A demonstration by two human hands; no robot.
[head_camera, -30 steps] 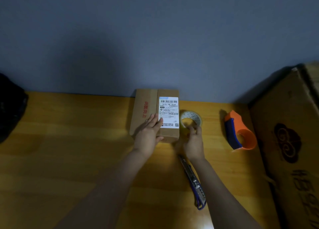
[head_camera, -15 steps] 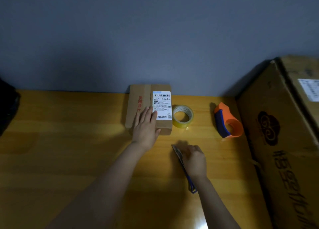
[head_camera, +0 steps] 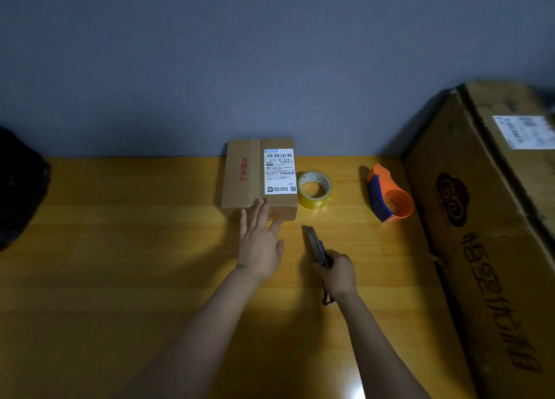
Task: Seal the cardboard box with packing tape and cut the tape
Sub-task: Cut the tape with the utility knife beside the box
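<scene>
My right hand (head_camera: 338, 274) grips the knife (head_camera: 316, 250); my left hand (head_camera: 259, 242) lies flat, fingertips touching the box (head_camera: 259, 177) at the table's back. The tape roll (head_camera: 314, 190) sits just beside it. I judge cutting remains.

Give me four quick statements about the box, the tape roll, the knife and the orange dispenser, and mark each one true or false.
1. The right hand grips the utility knife. True.
2. The tape roll sits left of the small cardboard box. False: it lies on the box's right.
3. The left hand is open, fingertips at the box's near edge. True.
4. The orange dispenser is loaded with tape. False: it looks empty.
</scene>
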